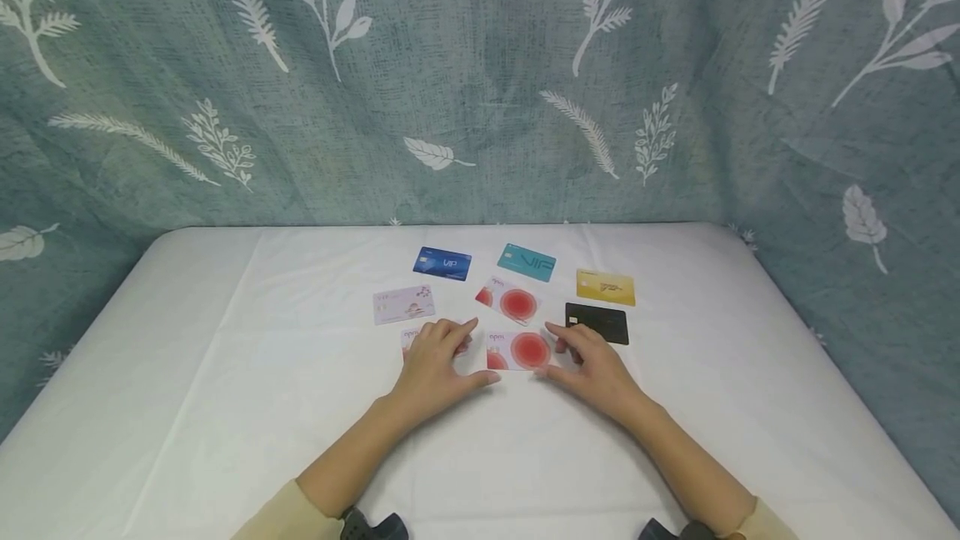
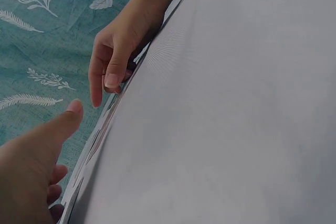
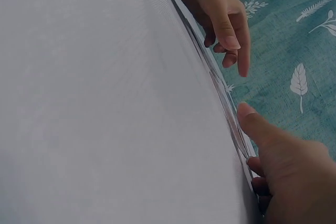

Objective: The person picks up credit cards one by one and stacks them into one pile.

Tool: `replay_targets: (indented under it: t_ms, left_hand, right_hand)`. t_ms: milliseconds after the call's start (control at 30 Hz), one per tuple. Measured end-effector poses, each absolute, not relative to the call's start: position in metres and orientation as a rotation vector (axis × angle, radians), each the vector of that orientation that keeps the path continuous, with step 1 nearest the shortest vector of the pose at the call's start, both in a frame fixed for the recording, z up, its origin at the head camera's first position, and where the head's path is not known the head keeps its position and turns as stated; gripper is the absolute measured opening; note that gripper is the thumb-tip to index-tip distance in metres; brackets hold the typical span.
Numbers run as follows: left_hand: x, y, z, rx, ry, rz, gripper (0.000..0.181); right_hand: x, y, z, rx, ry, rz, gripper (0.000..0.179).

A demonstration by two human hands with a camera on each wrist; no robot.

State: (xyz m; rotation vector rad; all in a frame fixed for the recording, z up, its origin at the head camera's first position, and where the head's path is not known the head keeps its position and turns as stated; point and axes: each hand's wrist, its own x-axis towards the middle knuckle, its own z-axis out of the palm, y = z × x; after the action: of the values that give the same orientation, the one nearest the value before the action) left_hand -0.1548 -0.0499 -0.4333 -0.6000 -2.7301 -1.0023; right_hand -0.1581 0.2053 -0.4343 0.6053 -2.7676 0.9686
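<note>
In the head view, my left hand (image 1: 433, 369) rests over a white-and-red card (image 1: 408, 338) and hides most of it. Its thumb points at a second white card with a red circle (image 1: 529, 351). My right hand (image 1: 597, 368) is at that second card's right end, thumb by the lower corner and index finger above; whether it touches the card is unclear. A third red-circle card (image 1: 517, 303) lies just beyond. Right of it, close to my right fingers, is a black card (image 1: 611, 323). Both wrist views show thumbs apart from loosely bent fingers.
A pale pink card (image 1: 403, 305) lies to the left. Behind are a blue VIP card (image 1: 442, 263) and a teal VIP card (image 1: 527, 262). A gold card (image 1: 605, 287) lies at the right. The table has a white cloth (image 1: 225, 407); a green leaf-patterned curtain (image 1: 480, 107) hangs behind.
</note>
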Motion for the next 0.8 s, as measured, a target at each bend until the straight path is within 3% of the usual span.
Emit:
replay_targets:
  t_ms: [533, 800]
  left_hand:
    - [-0.168, -0.041, -0.448, -0.622, -2.786, -0.924, 0.074]
    - [-0.168, -0.042, -0.446, -0.663, -2.827, -0.809, 0.065]
  right_hand:
    - [-0.16, 0.205, -0.435, 0.54, -2.868, 0.891, 0.059]
    - [-0.159, 0.203, -0.437, 0.569, -2.849, 0.854, 0.058]
